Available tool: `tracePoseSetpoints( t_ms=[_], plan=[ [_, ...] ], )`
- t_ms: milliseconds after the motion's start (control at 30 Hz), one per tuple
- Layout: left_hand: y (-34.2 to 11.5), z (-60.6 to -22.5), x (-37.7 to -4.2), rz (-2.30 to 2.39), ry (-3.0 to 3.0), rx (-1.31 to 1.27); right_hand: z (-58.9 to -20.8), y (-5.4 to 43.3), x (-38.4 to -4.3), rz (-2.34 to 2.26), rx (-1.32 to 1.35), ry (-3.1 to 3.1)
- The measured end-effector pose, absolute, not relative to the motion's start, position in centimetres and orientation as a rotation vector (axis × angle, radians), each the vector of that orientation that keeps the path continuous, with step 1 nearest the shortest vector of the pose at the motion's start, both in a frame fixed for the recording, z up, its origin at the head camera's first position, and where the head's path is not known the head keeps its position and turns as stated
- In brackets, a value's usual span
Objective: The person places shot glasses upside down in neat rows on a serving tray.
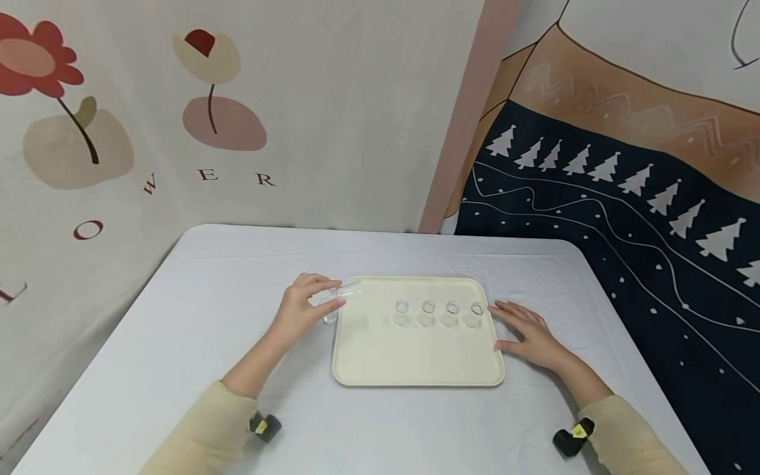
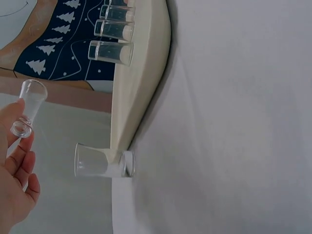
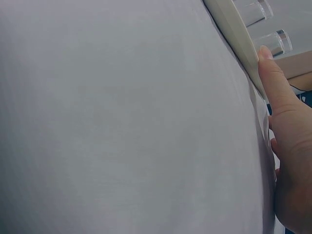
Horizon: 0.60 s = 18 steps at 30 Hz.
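My left hand pinches a small clear shot glass near its thick base, between thumb and fingers. In the head view this glass is tilted, its mouth pointing right over the left rim of a cream tray. A second shot glass stands upright on the table just beside the tray's left edge, partly hidden behind the left hand in the head view. Several more shot glasses stand upright in a row on the tray's right half. My right hand rests at the tray's right rim, fingers extended and thumb against the edge.
A white cloth covers the table beneath the tray. Behind the table hang a pale printed curtain and a dark one with white trees. Both wrists wear small black cameras at the sleeve cuffs.
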<state>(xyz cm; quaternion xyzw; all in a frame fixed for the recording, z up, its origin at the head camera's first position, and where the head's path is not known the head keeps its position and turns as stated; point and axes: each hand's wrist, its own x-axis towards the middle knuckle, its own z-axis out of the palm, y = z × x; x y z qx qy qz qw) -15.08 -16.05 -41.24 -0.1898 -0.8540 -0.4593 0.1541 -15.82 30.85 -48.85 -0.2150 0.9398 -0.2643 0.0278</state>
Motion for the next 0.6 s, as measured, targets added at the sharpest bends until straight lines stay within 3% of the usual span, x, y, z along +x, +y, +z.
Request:
tracePoseSetpoints(
  t_ms=[600],
  plan=[
    [-11.9,-42.1,-15.2,-1.28,-2.486,-0.61,-48.9,31.0,-15.8,-0.835,-0.663,2.896]
  ],
)
